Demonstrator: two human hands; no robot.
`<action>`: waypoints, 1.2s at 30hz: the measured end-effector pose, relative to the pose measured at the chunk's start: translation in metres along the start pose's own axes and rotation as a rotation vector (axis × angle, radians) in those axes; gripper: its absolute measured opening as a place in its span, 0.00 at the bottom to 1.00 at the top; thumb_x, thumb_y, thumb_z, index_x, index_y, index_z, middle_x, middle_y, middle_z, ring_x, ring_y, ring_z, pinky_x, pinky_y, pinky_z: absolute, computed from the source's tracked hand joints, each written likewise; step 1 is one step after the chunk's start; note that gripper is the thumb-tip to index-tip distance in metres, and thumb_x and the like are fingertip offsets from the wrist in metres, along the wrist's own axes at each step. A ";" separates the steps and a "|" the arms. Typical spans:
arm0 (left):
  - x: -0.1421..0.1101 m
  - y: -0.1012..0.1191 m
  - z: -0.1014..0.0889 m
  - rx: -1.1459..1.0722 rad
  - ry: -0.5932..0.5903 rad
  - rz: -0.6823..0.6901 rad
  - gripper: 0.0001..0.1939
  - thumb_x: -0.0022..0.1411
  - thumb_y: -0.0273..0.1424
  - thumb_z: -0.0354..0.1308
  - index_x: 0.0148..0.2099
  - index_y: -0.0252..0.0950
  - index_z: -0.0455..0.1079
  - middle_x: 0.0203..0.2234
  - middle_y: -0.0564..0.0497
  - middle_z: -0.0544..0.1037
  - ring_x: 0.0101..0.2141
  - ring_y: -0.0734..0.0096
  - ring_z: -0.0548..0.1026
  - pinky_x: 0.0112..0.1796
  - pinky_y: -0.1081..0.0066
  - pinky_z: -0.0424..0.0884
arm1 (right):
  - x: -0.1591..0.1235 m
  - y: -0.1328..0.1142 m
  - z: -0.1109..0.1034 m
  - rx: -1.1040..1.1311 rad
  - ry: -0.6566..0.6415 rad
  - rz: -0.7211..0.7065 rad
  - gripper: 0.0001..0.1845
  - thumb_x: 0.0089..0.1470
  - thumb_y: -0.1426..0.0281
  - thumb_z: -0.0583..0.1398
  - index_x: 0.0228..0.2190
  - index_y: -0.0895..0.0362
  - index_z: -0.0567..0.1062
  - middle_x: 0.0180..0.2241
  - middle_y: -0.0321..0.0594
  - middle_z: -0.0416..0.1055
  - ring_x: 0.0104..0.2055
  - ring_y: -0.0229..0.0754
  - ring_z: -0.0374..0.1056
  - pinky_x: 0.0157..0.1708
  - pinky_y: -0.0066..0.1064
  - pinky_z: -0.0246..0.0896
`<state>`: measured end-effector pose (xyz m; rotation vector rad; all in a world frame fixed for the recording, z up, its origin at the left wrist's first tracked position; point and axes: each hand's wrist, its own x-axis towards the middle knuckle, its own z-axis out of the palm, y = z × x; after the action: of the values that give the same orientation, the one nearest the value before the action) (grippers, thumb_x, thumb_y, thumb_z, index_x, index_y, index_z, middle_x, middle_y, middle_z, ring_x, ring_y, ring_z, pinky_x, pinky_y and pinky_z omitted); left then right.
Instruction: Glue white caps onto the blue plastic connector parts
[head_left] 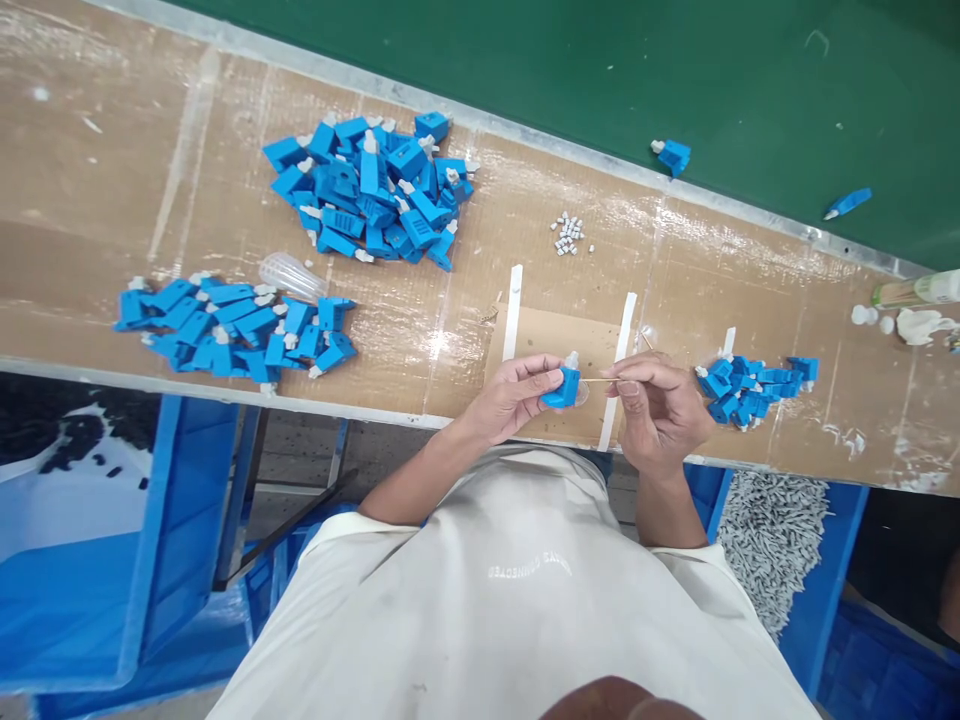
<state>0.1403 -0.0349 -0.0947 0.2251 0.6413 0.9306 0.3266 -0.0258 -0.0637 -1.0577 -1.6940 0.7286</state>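
My left hand (514, 395) is closed around a small blue plastic connector (564, 386) with a white cap on top, held just over the near edge of the bench. My right hand (656, 400) pinches a thin wooden stick (596, 380) whose tip points at the connector's side. Both hands hover above a cardboard pad (559, 335) bordered by two white strips.
Piles of blue connectors lie at the far centre (375, 190), at the left (232, 325) and to the right of my hands (754, 385). Tiny white caps (568, 234) sit beyond the pad. A blue bin of grey parts (772, 540) stands below right; a green belt (675, 70) runs behind.
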 end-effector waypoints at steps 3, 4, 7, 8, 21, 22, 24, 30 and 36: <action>0.000 0.000 0.000 0.012 -0.002 0.002 0.22 0.48 0.42 0.79 0.36 0.30 0.78 0.26 0.52 0.75 0.27 0.78 0.73 0.28 0.77 0.71 | 0.001 -0.001 0.001 0.007 -0.025 -0.005 0.06 0.67 0.64 0.62 0.42 0.49 0.79 0.35 0.42 0.81 0.36 0.48 0.77 0.36 0.43 0.77; 0.000 0.000 0.000 0.012 -0.003 0.000 0.23 0.48 0.42 0.79 0.37 0.30 0.78 0.27 0.52 0.76 0.27 0.78 0.73 0.28 0.77 0.72 | 0.001 -0.001 0.001 0.002 -0.032 -0.005 0.06 0.67 0.63 0.62 0.42 0.50 0.79 0.35 0.42 0.81 0.36 0.48 0.78 0.36 0.43 0.76; 0.000 -0.001 -0.001 0.011 -0.012 0.000 0.22 0.49 0.42 0.79 0.37 0.30 0.78 0.27 0.52 0.76 0.27 0.78 0.72 0.28 0.76 0.72 | 0.001 0.000 0.002 -0.035 -0.043 -0.021 0.07 0.68 0.63 0.61 0.42 0.50 0.78 0.35 0.42 0.81 0.36 0.47 0.77 0.35 0.43 0.76; 0.000 -0.001 -0.002 0.011 -0.015 0.003 0.22 0.49 0.41 0.79 0.37 0.31 0.78 0.27 0.52 0.76 0.27 0.78 0.72 0.29 0.76 0.72 | 0.000 0.001 0.002 -0.056 -0.045 -0.029 0.07 0.68 0.63 0.60 0.42 0.50 0.78 0.35 0.42 0.81 0.36 0.47 0.77 0.35 0.43 0.75; -0.001 0.000 -0.001 0.020 -0.001 0.009 0.22 0.47 0.41 0.80 0.38 0.32 0.79 0.27 0.53 0.77 0.27 0.77 0.73 0.28 0.76 0.71 | 0.007 -0.003 0.003 -0.141 -0.080 -0.182 0.06 0.69 0.68 0.58 0.44 0.47 0.75 0.33 0.38 0.81 0.34 0.46 0.76 0.35 0.42 0.70; -0.002 0.000 0.000 0.022 -0.003 0.007 0.22 0.47 0.41 0.80 0.38 0.31 0.79 0.27 0.53 0.77 0.27 0.77 0.73 0.28 0.75 0.71 | 0.007 -0.004 0.003 -0.146 -0.085 -0.178 0.06 0.70 0.67 0.58 0.43 0.47 0.75 0.33 0.38 0.81 0.33 0.46 0.76 0.34 0.42 0.70; -0.002 0.001 0.000 0.026 -0.014 0.001 0.22 0.47 0.41 0.80 0.38 0.31 0.79 0.27 0.52 0.77 0.27 0.77 0.73 0.28 0.75 0.71 | 0.005 -0.004 0.003 -0.155 -0.073 -0.169 0.06 0.70 0.66 0.57 0.43 0.47 0.76 0.34 0.38 0.81 0.33 0.46 0.76 0.34 0.42 0.70; -0.005 0.004 0.000 0.019 -0.014 0.019 0.22 0.47 0.40 0.80 0.38 0.31 0.80 0.26 0.52 0.78 0.26 0.78 0.74 0.28 0.77 0.71 | 0.005 -0.006 0.006 -0.154 -0.065 -0.223 0.07 0.69 0.69 0.58 0.44 0.48 0.77 0.35 0.38 0.82 0.34 0.45 0.77 0.34 0.41 0.72; -0.008 0.008 -0.006 -0.003 -0.069 -0.016 0.21 0.50 0.40 0.79 0.39 0.30 0.80 0.27 0.50 0.79 0.25 0.76 0.75 0.28 0.76 0.73 | 0.014 -0.016 0.012 0.053 0.096 -0.077 0.03 0.66 0.67 0.63 0.39 0.51 0.78 0.32 0.38 0.80 0.30 0.42 0.75 0.25 0.34 0.70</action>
<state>0.1284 -0.0376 -0.0923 0.2485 0.5773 0.9050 0.3080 -0.0206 -0.0484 -0.9698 -1.6154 0.6593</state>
